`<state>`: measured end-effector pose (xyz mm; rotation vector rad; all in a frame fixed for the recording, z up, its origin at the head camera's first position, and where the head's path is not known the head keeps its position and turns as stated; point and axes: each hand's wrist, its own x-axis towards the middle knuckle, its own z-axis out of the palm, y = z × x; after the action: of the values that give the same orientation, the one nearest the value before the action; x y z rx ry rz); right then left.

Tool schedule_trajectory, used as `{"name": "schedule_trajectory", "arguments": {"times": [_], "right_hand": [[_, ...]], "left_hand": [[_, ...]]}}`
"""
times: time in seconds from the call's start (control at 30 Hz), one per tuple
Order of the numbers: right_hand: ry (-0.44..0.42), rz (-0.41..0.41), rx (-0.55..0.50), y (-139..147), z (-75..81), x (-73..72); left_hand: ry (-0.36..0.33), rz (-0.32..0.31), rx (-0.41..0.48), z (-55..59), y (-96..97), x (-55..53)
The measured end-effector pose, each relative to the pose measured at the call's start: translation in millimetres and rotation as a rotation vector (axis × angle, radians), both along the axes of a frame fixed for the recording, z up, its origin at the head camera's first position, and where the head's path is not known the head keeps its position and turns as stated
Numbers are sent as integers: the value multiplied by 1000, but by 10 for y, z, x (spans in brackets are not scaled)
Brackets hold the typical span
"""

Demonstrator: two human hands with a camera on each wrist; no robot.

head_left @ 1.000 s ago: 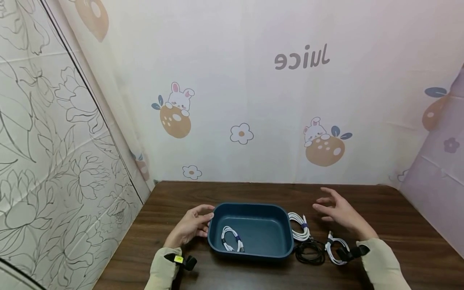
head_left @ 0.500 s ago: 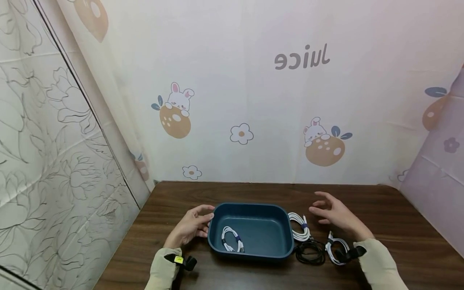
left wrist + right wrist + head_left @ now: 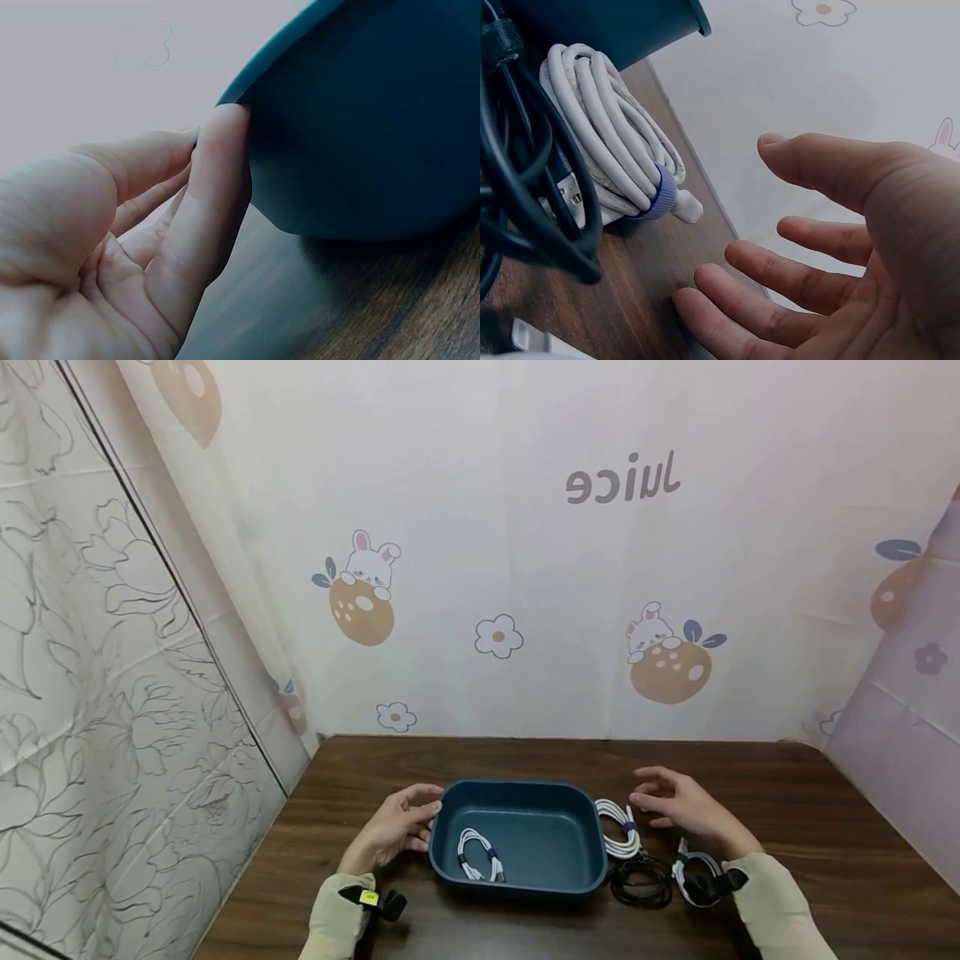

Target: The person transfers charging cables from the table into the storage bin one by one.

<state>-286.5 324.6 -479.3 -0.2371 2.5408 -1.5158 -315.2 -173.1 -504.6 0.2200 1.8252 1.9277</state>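
Note:
My left hand (image 3: pixel 392 830) holds the left end of a dark blue rectangular box (image 3: pixel 525 887), fingertips against its rim and outer wall in the left wrist view. Inside the box lies a small white cable (image 3: pixel 480 855) bundled with dark ties. My right hand (image 3: pixel 696 811) hovers over the table to the right, fingers spread and slightly bent, holding nothing. Just left of it is a coiled white cable (image 3: pixel 604 131) with a blue tie, beside the box. A black coiled cable (image 3: pixel 642 882) lies in front of that. Below my right wrist is another white cable (image 3: pixel 682 881), partly hidden.
All of it stands on a dark brown wooden table (image 3: pixel 360 756). A printed white curtain (image 3: pixel 450 568) hangs behind the table's back edge, and more patterned cloth (image 3: pixel 150 693) borders the left side.
My right hand has moved left and somewhat toward me, closer to the coiled white cable. My left hand, the box and the cables have stayed in place.

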Motion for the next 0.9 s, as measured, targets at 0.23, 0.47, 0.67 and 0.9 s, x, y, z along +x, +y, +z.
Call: {"name": "schedule_trajectory", "arguments": {"times": [0.23,0.47,0.67,0.9], "right_hand": [[4,36,3,-25,-5,-12],[-18,66,8,-76,-12,-28],[13,85,65,-117,-23,-65],[26,102,76,-161,-54,-56]], "left_hand": [[2,-10,-2,29,0,-35],[-6,-17,-1,35,-17,-63],[-2,-23,3,32,-27,-87],[-5,-22,-4,33,-30,-108]]}}
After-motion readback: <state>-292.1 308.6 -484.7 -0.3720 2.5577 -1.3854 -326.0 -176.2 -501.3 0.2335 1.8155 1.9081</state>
